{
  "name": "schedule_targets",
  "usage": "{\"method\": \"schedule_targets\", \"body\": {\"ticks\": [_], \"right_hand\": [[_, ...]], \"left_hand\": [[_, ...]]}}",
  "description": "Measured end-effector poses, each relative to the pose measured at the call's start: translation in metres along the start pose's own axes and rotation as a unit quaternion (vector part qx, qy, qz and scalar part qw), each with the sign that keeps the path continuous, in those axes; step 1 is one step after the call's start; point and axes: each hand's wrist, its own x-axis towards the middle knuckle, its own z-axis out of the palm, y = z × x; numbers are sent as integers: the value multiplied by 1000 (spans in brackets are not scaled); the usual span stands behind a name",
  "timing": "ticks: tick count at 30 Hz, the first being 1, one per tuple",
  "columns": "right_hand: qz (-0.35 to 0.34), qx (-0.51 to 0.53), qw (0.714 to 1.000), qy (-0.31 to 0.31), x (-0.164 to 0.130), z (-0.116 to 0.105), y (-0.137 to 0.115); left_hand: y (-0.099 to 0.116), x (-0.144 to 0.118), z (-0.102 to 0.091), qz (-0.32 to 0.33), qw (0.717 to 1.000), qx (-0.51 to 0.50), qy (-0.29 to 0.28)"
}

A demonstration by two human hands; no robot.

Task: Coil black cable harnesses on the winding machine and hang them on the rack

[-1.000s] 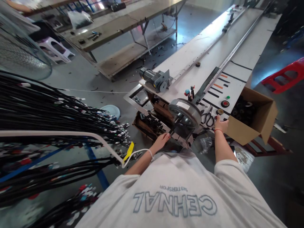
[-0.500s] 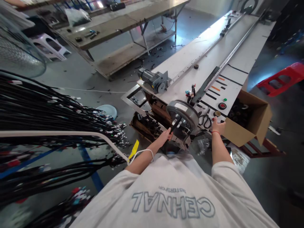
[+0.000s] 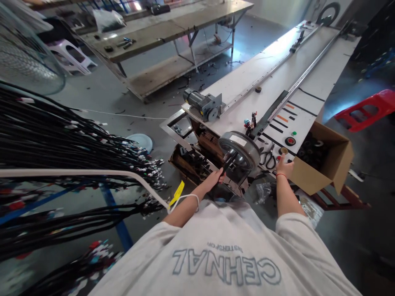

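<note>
My left hand (image 3: 217, 178) is closed around a black cable bundle (image 3: 228, 161), which runs up into the middle of a round grey-and-black wheel (image 3: 239, 149) at the table's near end. My right hand (image 3: 284, 168) rests at the near table edge, a finger stretched out beside a small red button (image 3: 278, 158) and just below a brown tape roll (image 3: 283, 151); it holds nothing that I can see. Black-handled scissors (image 3: 269, 159) lie to its left. A red-centred black tape roll (image 3: 290, 141) and a green button (image 3: 294, 133) sit farther back.
A long white table (image 3: 271, 78) carries a motor (image 3: 200, 102) and a metal rail (image 3: 314, 65). An open cardboard box (image 3: 336, 164) stands right, near a red stool (image 3: 367, 111). Black cable harnesses (image 3: 61, 135) hang left behind a pale bent tube (image 3: 123, 173).
The view has shifted slightly. My right finger has moved off the red button, which now shows. My left hand keeps its hold on the cable bundle.
</note>
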Motion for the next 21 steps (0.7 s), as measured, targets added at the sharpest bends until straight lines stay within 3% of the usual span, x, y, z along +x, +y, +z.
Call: {"method": "schedule_targets", "body": {"ticks": [4, 6, 9, 15, 21], "right_hand": [[-19, -5, 1000, -9, -1, -2, 0], [-16, -5, 1000, -12, -1, -2, 0], [-13, -4, 1000, -12, -1, -2, 1], [-10, 10, 1000, -19, 0, -2, 2], [-7, 1, 1000, -21, 0, -2, 2]], "left_hand": [[-24, -14, -37, 20, 978, 183, -94], [-38, -25, -56, 21, 966, 244, -81], [-51, -41, -72, 39, 968, 246, -28], [-38, -50, -61, 79, 984, 154, -32], [-13, -29, -42, 116, 978, 172, -40]]}}
